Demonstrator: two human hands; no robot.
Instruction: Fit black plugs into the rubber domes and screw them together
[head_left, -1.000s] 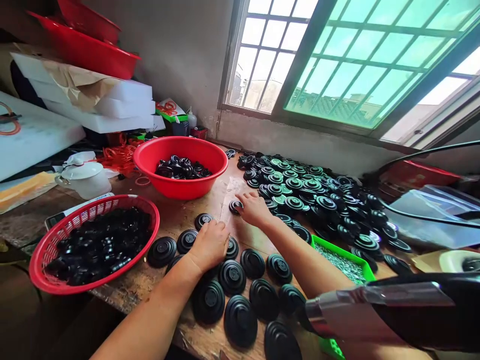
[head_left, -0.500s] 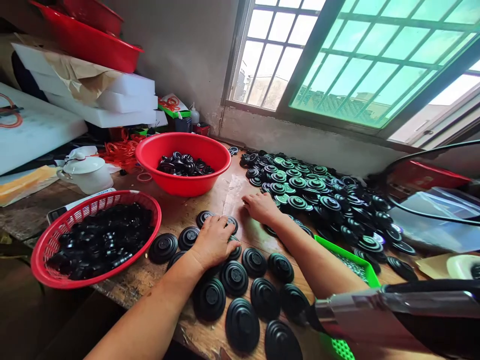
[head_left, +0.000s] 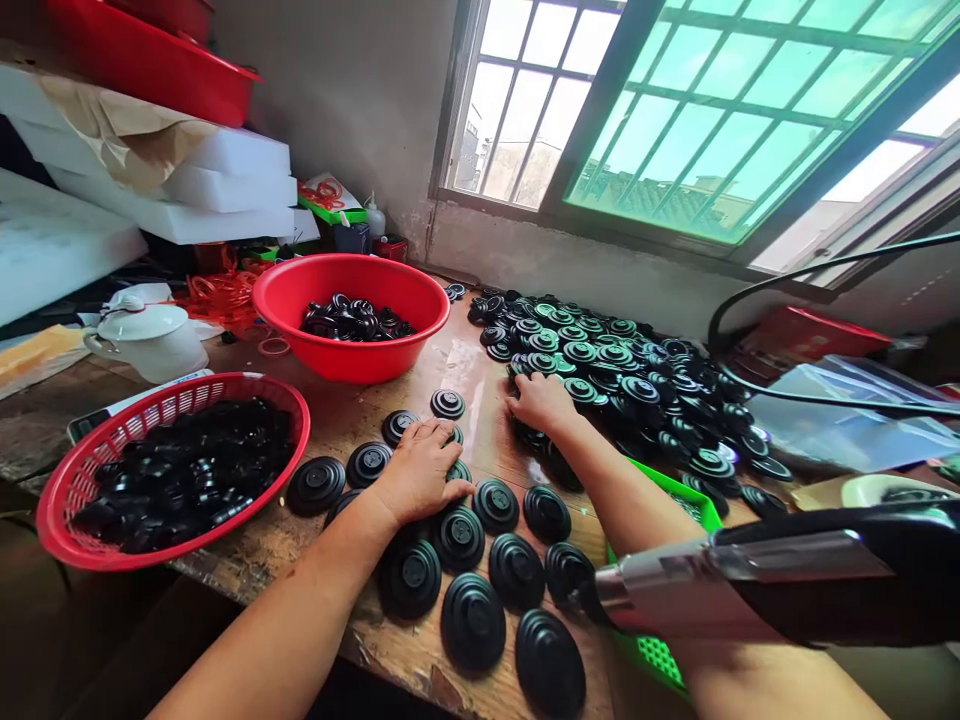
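My left hand (head_left: 426, 470) lies over the laid-out black ribbed discs, its fingers spread and its palm hiding some of them. A single disc (head_left: 448, 403) lies just beyond its fingertips. My right hand (head_left: 541, 402) is at the near left edge of the big heap of black discs (head_left: 615, 355), with its fingers bent down onto the discs there. Whether those fingers grip one is hidden. Several discs lie in rows nearer the table's front, such as one disc (head_left: 473, 622).
A red basin (head_left: 352, 362) and a red mesh basket (head_left: 56, 510), both with black parts, stand at left near a white lidded mug (head_left: 154, 345). A silver-and-black tool (head_left: 720, 580) juts in from the right above a green tray (head_left: 652, 655).
My right hand has moved right, to the heap. A disc now shows beyond my left fingertips, where none showed before. The whole view has shifted slightly.
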